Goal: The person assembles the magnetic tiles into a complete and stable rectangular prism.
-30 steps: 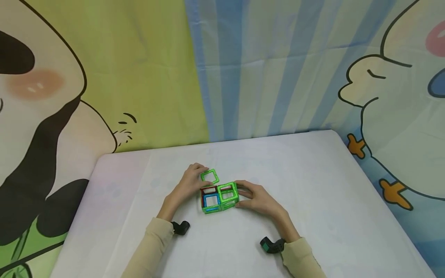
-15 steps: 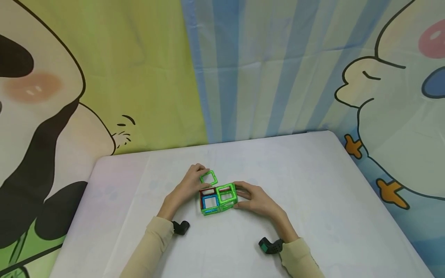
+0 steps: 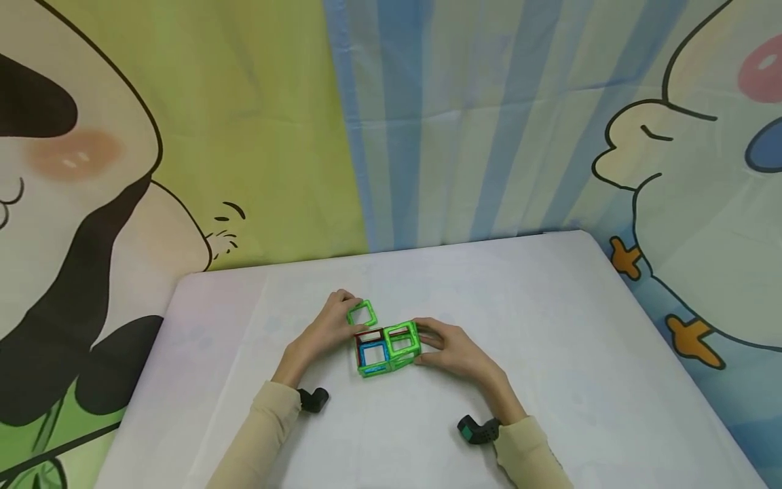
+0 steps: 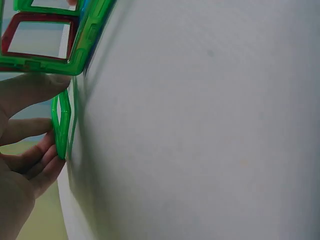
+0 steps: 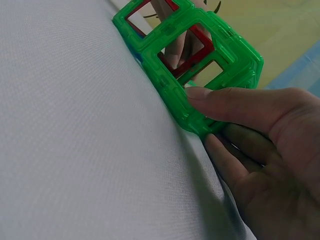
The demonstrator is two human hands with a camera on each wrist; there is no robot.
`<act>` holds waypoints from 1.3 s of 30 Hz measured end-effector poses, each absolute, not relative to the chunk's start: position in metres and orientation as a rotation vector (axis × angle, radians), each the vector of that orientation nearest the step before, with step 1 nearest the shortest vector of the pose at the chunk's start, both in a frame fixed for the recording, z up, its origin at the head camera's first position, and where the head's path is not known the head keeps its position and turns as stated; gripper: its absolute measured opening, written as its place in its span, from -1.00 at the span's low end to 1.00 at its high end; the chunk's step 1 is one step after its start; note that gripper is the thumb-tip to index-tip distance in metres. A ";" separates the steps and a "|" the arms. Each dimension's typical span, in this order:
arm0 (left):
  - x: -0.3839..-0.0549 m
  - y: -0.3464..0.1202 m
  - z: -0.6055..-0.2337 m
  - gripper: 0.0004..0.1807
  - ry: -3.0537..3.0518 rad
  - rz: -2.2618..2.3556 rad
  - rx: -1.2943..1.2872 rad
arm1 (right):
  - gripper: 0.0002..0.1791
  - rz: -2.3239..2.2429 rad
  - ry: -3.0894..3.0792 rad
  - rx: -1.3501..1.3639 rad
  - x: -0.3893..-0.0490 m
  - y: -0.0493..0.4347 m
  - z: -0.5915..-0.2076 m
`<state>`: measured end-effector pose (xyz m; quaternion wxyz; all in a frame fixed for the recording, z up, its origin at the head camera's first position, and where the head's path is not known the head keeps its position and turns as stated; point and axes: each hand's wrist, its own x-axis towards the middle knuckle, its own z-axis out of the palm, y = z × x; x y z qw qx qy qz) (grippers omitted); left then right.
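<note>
A small block built of green, red and blue magnetic tiles [image 3: 374,370] stands on the table in the head view, its upper right face a green frame. My right hand [image 3: 455,350] grips its right end, the thumb on a green tile edge in the right wrist view and the other fingers partly hidden behind it. At the block's far left corner, my left hand [image 3: 330,322] pinches a loose square green magnetic tile [image 4: 62,127] between thumb and fingers. That tile is tilted up, and a narrow gap parts it from the block in the head view.
A white cloth covers the table [image 3: 489,292]. Behind it hangs a printed curtain [image 3: 281,136] with cartoon figures and stripes. Each wrist wears a black camera mount, the left mount [image 3: 314,400] and the right mount [image 3: 478,430] both close over the cloth.
My left hand has drawn the loose green tile slightly left, away from the block. My right hand keeps its hold on the block, almost still.
</note>
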<state>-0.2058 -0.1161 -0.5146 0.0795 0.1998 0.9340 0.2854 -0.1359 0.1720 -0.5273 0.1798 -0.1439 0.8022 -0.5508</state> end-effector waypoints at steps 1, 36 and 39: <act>-0.205 -0.118 -0.514 -0.36 2.794 0.861 0.592 | -0.19 -1.561 2.266 -0.404 -0.136 0.173 -0.528; -0.153 -0.157 -0.481 -0.44 2.881 0.988 0.600 | -0.20 -1.592 2.226 -0.403 -0.136 0.172 -0.529; -0.148 -0.154 -0.475 -0.43 2.860 1.018 0.622 | -0.19 -1.591 2.227 -0.404 -0.136 0.171 -0.528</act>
